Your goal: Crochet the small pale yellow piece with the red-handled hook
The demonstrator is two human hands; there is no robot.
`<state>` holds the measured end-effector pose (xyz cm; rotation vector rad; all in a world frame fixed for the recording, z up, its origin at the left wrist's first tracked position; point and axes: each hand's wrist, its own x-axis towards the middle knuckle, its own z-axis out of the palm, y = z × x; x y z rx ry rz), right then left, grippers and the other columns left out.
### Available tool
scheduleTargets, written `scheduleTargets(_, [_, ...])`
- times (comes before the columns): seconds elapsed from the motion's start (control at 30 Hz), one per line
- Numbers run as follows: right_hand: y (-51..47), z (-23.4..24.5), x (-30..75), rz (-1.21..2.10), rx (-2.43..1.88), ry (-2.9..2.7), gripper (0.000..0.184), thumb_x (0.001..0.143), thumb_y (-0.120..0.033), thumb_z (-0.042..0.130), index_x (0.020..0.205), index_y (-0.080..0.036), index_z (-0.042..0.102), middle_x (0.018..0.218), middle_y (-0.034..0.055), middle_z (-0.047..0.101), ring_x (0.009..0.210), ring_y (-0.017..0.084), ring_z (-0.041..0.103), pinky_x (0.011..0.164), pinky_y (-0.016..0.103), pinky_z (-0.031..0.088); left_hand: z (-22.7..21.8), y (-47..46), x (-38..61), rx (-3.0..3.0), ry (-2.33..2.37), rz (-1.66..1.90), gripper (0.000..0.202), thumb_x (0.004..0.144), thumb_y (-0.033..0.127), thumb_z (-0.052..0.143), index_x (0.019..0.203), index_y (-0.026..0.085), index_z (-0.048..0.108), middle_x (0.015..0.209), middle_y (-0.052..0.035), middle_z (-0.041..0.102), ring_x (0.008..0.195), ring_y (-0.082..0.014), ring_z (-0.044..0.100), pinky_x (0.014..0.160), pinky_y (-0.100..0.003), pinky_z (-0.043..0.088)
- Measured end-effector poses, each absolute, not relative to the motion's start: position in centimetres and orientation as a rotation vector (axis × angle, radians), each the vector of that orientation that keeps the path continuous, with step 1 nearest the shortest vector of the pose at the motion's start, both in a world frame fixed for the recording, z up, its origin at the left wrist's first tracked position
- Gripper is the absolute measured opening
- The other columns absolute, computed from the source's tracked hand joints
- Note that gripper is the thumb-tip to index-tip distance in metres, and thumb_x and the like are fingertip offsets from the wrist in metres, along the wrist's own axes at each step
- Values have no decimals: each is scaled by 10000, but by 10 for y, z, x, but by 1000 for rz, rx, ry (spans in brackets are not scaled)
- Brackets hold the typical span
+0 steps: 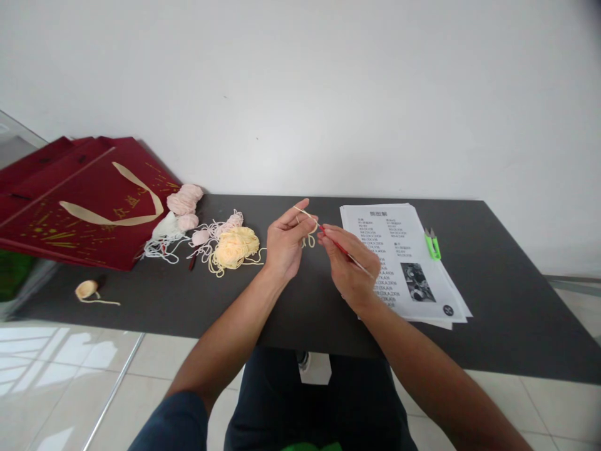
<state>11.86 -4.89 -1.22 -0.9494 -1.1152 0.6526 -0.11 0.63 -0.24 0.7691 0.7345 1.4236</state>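
Above the middle of the dark table my left hand (287, 241) is closed on a strand of pale yellow yarn (310, 240), which runs over its raised index finger. My right hand (353, 264) grips a thin crochet hook (346, 253) with a red part near its tip. The hook's tip meets the yarn between the two hands. A loose loop of the yarn dangles below my left fingertips. To the left of that hand lies a yellow yarn ball (236, 247), with a strand trailing toward my left wrist. Any stitches on the hook are too small to make out.
Pink yarn (184, 199) and white yarn (166, 230) lie beside a dark red gift bag (89, 207) at the left. A small cream crocheted cup (86, 289) sits near the front left edge. Printed sheets (385, 250) lie at the right, with green thread snips (432, 245) on them.
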Motion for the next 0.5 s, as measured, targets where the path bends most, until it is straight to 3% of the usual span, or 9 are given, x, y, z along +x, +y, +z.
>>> scheduleTargets(0.2, [-46,-16,120,716,-901,-1123,178,841,-259,830,997,-344,840,1155,4,828,1000,224,803,1026,462,661,3,7,-4,696,665,1359,417,678,202,908,1079,201,794,824,-5,738,712,-82,642,747,-247,504])
scheduleTargets(0.33, [-36,-14,122,957,-825,-907,134,860,-315,817,993,-299,821,992,4,843,828,178,789,855,394,687,5,8,-6,736,655,1341,406,658,191,900,1054,206,807,777,14,701,657,-75,593,681,-243,485])
scheduleTargets(0.5, [-27,-5,130,1071,-713,-803,118,803,-298,865,872,-266,775,918,-9,818,730,123,722,684,276,616,6,6,-5,806,683,1304,410,629,161,900,1029,209,826,797,12,714,674,-69,601,688,-234,484])
